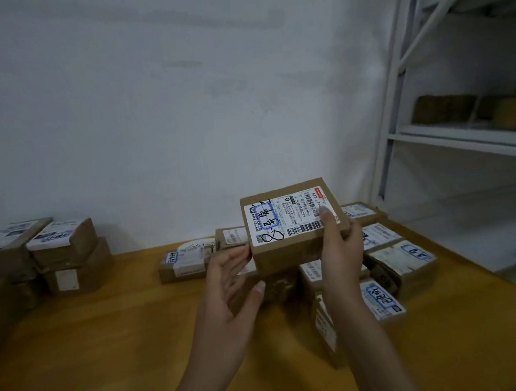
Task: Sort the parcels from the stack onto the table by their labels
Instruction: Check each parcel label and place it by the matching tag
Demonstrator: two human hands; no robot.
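Parcel [294, 229]: stiff carton, judged light | right hand [340, 250] fingers clamped on its right edge | left hand [231, 286] fingers apart, at its left corner | best held by opposite edges, label [282, 221] up.

A single wide-angle view is given, taken from the head and directed forward and slightly down across a wooden table [114, 337] toward a white wall [156, 111]. The table is seen from its near edge, at arm's reach. The frame is bent at its borders by the lens, so the metal shelving [445, 137] at the right is shown leaning. No second view is supplied, so nothing is shared.
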